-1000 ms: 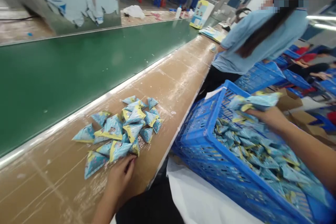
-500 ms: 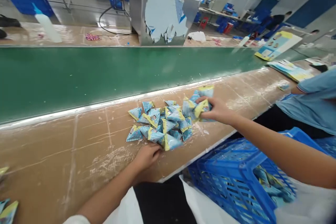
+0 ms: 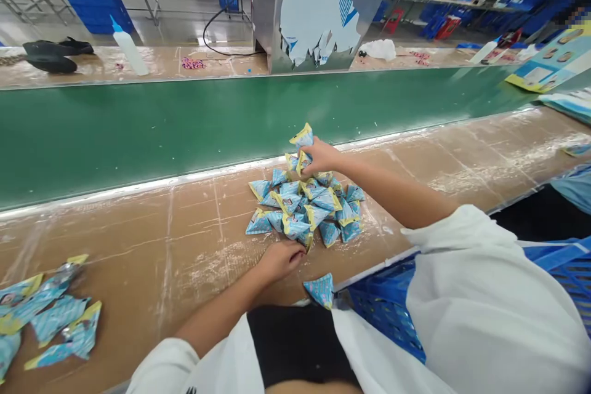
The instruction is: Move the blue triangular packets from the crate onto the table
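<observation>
A heap of small blue-and-yellow pyramid-shaped packets lies on the brown tabletop in front of me. My right hand is above the heap's far side, its fingers closed round a few pyramid packets. At the near edge of the heap rests my left hand, its fingers curled in; whether anything is in them is hidden. One single packet sits apart at the table's front edge, close to my body.
Several flatter packets lie at the left. A green conveyor belt runs behind the table, with a metal box, a white bottle and dark shoes beyond. A blue crate stands below right, near another person's sleeve.
My right hand has moved left across the heap with packets in it. A packet from the heap's near side now lies at the table edge. The view has turned left.
</observation>
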`<act>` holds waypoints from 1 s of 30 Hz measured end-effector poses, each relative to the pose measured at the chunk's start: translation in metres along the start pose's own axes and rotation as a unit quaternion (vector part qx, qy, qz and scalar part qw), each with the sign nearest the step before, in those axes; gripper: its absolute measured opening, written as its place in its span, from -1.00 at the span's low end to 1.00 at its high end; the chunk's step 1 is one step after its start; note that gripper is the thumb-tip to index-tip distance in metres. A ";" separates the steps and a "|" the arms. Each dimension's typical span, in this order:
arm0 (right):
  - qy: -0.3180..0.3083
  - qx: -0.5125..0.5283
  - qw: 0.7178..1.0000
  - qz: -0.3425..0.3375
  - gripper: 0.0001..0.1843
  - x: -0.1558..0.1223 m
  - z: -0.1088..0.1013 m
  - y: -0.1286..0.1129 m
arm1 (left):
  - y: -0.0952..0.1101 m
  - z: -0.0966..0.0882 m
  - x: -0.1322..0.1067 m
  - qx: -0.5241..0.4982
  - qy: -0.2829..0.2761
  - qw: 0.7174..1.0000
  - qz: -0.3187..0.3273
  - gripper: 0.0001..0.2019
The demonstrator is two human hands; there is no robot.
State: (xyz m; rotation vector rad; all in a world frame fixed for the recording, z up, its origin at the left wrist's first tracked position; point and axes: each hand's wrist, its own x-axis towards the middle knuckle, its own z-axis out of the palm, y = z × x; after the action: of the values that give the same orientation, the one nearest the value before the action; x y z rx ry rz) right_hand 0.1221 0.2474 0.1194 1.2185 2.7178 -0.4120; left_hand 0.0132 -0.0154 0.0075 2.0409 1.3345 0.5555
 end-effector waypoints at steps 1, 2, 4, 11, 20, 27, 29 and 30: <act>-0.031 -0.018 0.999 -0.004 -0.30 0.006 0.002 -0.001 | 0.000 0.000 -0.001 -0.002 -0.005 1.000 -0.003 -0.79; -0.063 -0.028 0.998 -0.007 -0.26 0.011 0.005 -0.001 | 0.000 -0.001 -0.001 -0.005 -0.009 1.000 -0.004 -0.79; -0.107 -0.024 0.994 -0.014 -0.22 0.017 0.011 -0.002 | 0.002 -0.001 -0.004 -0.015 -0.009 1.000 0.008 -0.76; -0.166 0.062 0.984 -0.033 -0.06 0.012 0.026 0.021 | 0.033 0.002 -0.005 0.016 -0.062 0.976 0.208 -0.65; -0.138 0.130 0.982 -0.026 -0.07 0.000 0.028 0.048 | 0.050 0.010 -0.006 0.101 -0.178 0.935 0.290 -0.62; 0.009 0.118 0.992 0.035 -0.44 0.009 0.029 0.046 | 0.049 0.012 -0.007 0.132 -0.179 0.927 0.301 -0.71; 0.098 0.107 0.987 0.069 -0.53 0.017 0.030 0.050 | 0.043 0.003 -0.009 0.100 -0.110 0.939 0.310 -0.76; 0.135 0.099 0.983 0.079 -0.56 0.022 0.031 0.052 | 0.040 -0.004 -0.011 0.079 -0.052 0.949 0.301 -0.75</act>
State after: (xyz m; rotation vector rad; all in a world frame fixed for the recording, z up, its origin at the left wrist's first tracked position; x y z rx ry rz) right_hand 0.1462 0.2868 0.0744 1.6399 2.8238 -0.5445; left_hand 0.0320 -0.0357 0.0385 2.5792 0.6931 0.5995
